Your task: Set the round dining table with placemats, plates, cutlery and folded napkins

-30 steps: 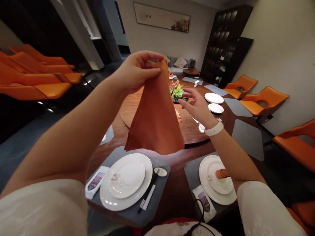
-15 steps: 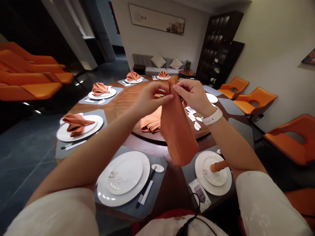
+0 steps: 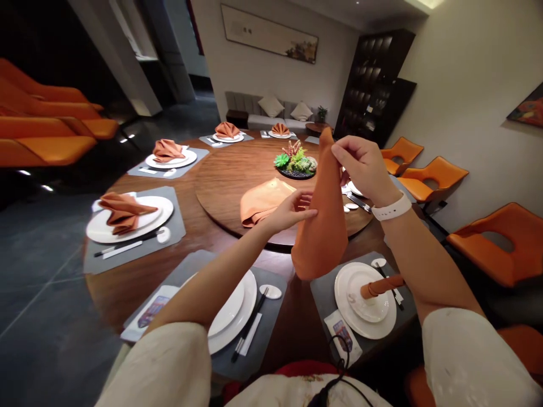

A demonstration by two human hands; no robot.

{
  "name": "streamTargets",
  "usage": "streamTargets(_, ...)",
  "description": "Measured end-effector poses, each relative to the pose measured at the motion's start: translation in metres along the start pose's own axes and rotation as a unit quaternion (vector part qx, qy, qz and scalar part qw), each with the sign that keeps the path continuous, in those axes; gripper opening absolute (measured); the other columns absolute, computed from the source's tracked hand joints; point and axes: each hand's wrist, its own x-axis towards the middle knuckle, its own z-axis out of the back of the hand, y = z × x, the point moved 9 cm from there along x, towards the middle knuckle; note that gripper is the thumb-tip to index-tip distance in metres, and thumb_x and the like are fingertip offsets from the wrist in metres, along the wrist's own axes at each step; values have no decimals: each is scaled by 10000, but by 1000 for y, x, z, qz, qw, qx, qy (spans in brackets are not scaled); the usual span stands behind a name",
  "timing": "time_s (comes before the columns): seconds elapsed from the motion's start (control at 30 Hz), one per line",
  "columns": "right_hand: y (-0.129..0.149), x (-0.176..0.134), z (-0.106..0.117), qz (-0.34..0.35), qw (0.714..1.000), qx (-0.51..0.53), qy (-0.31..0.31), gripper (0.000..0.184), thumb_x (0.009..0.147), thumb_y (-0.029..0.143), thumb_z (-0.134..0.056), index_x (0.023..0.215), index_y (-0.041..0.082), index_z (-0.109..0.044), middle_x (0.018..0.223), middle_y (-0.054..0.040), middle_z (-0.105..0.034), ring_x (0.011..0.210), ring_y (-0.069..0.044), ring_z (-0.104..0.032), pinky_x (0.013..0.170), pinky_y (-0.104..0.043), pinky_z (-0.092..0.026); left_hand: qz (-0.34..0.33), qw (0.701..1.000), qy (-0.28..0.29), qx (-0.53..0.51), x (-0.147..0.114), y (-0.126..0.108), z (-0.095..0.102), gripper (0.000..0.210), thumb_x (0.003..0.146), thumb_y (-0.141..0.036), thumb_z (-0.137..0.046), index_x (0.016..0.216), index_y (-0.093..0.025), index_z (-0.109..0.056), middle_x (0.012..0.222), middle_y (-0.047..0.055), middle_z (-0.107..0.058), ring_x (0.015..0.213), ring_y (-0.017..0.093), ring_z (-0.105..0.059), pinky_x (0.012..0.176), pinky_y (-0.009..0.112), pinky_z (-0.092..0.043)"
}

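Observation:
An orange cloth napkin [image 3: 323, 226] hangs upright in front of me, narrow at the top and wide at its rounded lower end. My right hand [image 3: 360, 167] pinches it near the top point between thumb and fingers. Lower down, my left hand [image 3: 294, 210] holds the napkin's left edge, thumb in front and fingertips partly hidden behind the cloth. Below it stand two place settings: a white plate [image 3: 232, 333] on the left, partly covered by my arm, and a white plate [image 3: 344, 314] on the right bearing a rolled orange napkin [image 3: 379, 287].
A wooden turntable [image 3: 224, 175] carries a stack of folded napkins [image 3: 263, 200] and a plant centrepiece [image 3: 297, 163]. Around the round table are more plates with folded napkins, such as the fan-like napkin [image 3: 125, 212]. Chopsticks [image 3: 250, 323] lie by the near plate. Orange chairs [image 3: 494, 246] stand right.
My left hand has slid from the napkin's top down to its left side. My right hand has moved right with the top point, so the napkin now hangs farther right and the centrepiece shows.

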Motion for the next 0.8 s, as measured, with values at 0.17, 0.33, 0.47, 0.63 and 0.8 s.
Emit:
streamTargets(0.17,-11,-5,3,-17,1000,10,10,321,887,516,-639,797,211,-596,645,30,-499,505,-86,-501,410,-195,-460,47,997,35,-53,0,8,-13,565,638,-407,-881,1093,-202,-615,1137,78,-656,1080,243,-624,961,411,-484)
streamTargets(0.33,-33,-4,18,-36,999,-12,-19,292,895,487,-620,787,216,-597,636,18,-500,512,-110,-510,423,-234,-482,64,997,-6,-36,-9,8,-6,561,610,-431,-880,1029,-171,-613,1078,63,-670,1034,239,-629,877,360,-507)
streamTargets(0.47,-51,0,39,-37,994,-70,-70,255,913,437,-578,803,208,-600,659,-2,-531,560,-136,-550,472,-267,-515,55,994,-24,93,-18,-10,14,408,718,-518,-773,794,-156,-601,793,12,-632,766,169,-608,674,284,-472)
streamTargets(0.63,-15,7,32,51,983,-173,-42,286,791,235,-653,1073,198,-622,1072,-61,-658,719,-135,-599,617,-274,-547,-92,964,-24,250,-10,-97,13,249,917,-384,-564,801,-170,-613,810,19,-639,784,138,-589,719,276,-463)
streamTargets(0.8,13,23,-24,24,977,-33,210,505,770,175,-728,1241,226,-554,1004,-10,-659,638,-87,-578,554,-204,-502,-191,920,16,341,29,-166,-7,174,933,-252,-530,830,-156,-632,843,20,-669,834,140,-608,792,288,-473)
